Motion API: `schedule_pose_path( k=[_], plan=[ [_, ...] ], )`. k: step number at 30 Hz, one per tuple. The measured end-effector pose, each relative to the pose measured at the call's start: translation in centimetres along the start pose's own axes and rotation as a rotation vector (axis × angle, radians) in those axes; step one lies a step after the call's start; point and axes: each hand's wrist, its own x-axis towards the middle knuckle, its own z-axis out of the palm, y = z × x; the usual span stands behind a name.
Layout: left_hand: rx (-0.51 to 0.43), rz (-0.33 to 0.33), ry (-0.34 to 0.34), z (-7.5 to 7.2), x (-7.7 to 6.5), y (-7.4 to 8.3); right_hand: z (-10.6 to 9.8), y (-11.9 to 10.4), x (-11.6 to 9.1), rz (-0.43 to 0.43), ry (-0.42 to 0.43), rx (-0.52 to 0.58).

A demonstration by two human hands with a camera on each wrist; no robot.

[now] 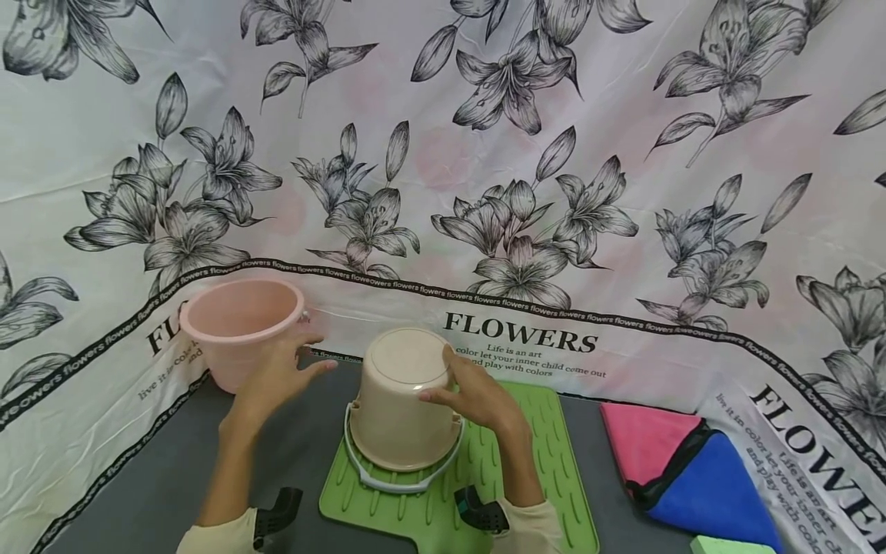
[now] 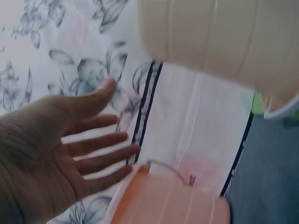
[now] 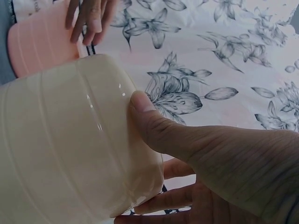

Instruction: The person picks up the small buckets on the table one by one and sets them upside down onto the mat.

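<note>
A cream bucket [image 1: 404,400] is upside down over a green drying mat [image 1: 554,454], its base up and its pale handle [image 1: 408,487] hanging around the rim. My right hand [image 1: 481,392] grips it near the base, the thumb on the near side and the fingers round the far side, as the right wrist view shows. To the left, a pink bucket [image 1: 224,358] stands upright against the cloth backdrop. My left hand [image 1: 273,381] is in front of the pink bucket, fingers spread and holding nothing; in the left wrist view its fingertips are close to that bucket's rim.
On the right lies a folded pink and blue cloth [image 1: 713,485] with black edging. A light green block [image 1: 730,546] shows partly at the bottom edge. The white flower-print backdrop [image 1: 388,300] rises behind the dark grey table [image 1: 159,462] and along its sides.
</note>
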Motion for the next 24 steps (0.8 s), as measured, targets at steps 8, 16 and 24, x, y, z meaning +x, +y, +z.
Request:
schedule_pose_path(
  k=[8,16,24],
  plan=[
    [0.095,0.034,0.233,-1.3,-0.6,-2.3,0.0,0.2,0.0,-0.007,-0.009,0.000],
    [0.215,0.008,0.396,-1.0,-1.0,-4.4,-0.2,0.0,-0.1,0.004,-0.004,-0.007],
    [0.353,-0.025,0.432,-0.4,-1.4,-6.2,-0.2,0.1,-0.1,0.007,-0.005,-0.024]
  ],
)
